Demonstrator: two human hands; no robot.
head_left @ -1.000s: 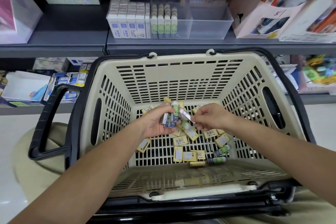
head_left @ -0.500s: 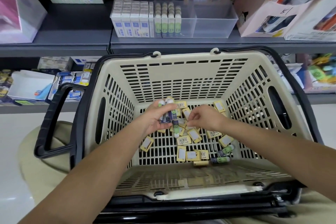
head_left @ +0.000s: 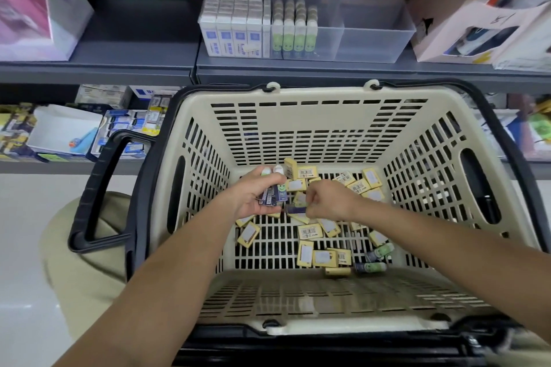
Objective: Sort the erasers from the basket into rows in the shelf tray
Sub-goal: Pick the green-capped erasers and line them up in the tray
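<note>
Yellow barcode-stickered erasers [head_left: 310, 231] litter the basket [head_left: 319, 125]; left hand [head_left: 253, 198] grips an eraser bundle [head_left: 272, 195], right hand [head_left: 328, 199] pinches a purple eraser [head_left: 295, 209].

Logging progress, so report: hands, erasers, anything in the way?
Left hand grips a bunch of green erasers. Right hand pinches a navy-sleeved eraser low in the basket. Yellow erasers crowd around it; nothing covers the shelf tray.

Basket [head_left: 322, 92] open on top, slotted walls all round; shelf tray [head_left: 375, 42] right compartments free for me, left rows packed with erasers [head_left: 235, 36]
</note>
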